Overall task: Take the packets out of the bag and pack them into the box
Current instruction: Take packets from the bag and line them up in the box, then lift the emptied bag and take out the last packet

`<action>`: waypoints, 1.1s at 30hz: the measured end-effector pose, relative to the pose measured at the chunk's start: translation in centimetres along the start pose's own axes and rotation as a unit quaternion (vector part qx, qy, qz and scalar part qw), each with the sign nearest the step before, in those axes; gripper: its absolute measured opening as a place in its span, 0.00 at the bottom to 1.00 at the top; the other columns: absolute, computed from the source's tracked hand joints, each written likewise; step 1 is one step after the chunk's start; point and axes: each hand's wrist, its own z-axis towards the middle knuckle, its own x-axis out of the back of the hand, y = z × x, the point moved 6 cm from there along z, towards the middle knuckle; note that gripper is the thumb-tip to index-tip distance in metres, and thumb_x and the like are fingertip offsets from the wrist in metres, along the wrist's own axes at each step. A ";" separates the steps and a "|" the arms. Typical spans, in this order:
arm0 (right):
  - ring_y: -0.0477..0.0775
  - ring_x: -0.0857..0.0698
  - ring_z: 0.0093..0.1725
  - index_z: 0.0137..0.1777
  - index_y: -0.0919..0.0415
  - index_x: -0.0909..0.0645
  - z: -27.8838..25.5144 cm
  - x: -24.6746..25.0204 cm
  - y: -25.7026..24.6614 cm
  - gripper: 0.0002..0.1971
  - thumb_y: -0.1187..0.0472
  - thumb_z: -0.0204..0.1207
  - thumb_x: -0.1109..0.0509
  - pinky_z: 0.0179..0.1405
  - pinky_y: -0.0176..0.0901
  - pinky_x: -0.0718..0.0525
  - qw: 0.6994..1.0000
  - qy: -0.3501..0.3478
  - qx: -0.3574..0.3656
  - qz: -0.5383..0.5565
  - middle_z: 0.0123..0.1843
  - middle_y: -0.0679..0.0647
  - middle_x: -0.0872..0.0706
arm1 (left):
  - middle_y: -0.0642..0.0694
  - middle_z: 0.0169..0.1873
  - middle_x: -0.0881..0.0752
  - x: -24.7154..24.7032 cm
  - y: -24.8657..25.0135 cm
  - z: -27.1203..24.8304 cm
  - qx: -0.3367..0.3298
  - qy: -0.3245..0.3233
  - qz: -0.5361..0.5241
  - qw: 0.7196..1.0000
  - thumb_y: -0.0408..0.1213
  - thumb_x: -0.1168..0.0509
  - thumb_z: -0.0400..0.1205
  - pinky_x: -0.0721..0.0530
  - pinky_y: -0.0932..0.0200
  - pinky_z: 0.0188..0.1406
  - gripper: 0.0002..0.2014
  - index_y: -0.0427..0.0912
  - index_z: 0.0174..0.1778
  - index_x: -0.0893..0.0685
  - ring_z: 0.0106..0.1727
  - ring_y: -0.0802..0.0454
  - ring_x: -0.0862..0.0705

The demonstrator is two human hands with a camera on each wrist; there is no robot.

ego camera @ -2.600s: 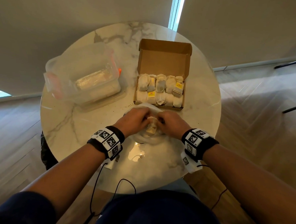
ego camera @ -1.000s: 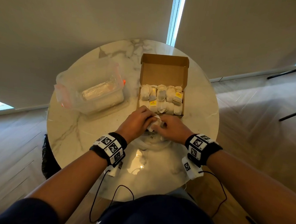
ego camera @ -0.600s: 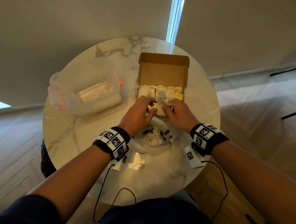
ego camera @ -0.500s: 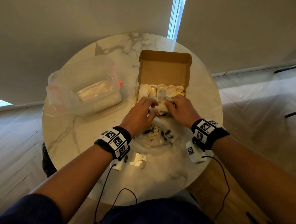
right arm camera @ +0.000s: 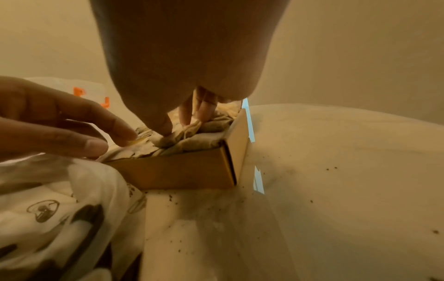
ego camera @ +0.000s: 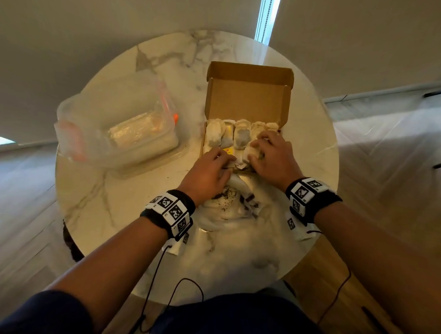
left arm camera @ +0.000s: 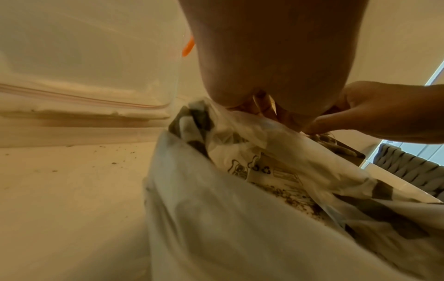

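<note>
An open brown cardboard box (ego camera: pixel 246 99) stands at the middle back of the round marble table (ego camera: pixel 105 201), filled with several pale tea-bag packets (ego camera: pixel 214 134). My right hand (ego camera: pixel 256 148) is over the box's right front part and pinches one packet (right arm camera: pixel 176 136) between thumb and fingers, pushing it down among the others. My left hand (ego camera: pixel 222 156) lies with straight fingers on the packets at the box's front left edge. The crumpled white printed bag (ego camera: pixel 224 213) lies flat just in front of the box, under my wrists, with dark crumbs on it.
A clear plastic tub with orange clips (ego camera: pixel 119 131) stands left of the box. Dark crumbs (right arm camera: pixel 312 199) are scattered on the table by the box. Wrist cables (ego camera: pixel 157 278) hang over the table's near edge.
Both hands have moved from the bag forward to the box. The right hand carried a packet along and now holds it in the box's right front part; the bag lies flattened.
</note>
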 end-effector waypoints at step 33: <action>0.65 0.20 0.58 0.81 0.42 0.32 -10.2 -3.8 -4.4 0.32 0.63 0.78 0.32 0.53 0.46 0.24 0.976 -0.189 -0.107 -0.007 0.57 0.58 0.24 | 0.45 0.42 0.19 1.9 -3.2 -9.9 0.151 -0.100 0.030 0.983 0.35 0.35 0.79 0.27 0.54 0.38 0.06 0.41 0.49 0.23 0.44 0.44 0.19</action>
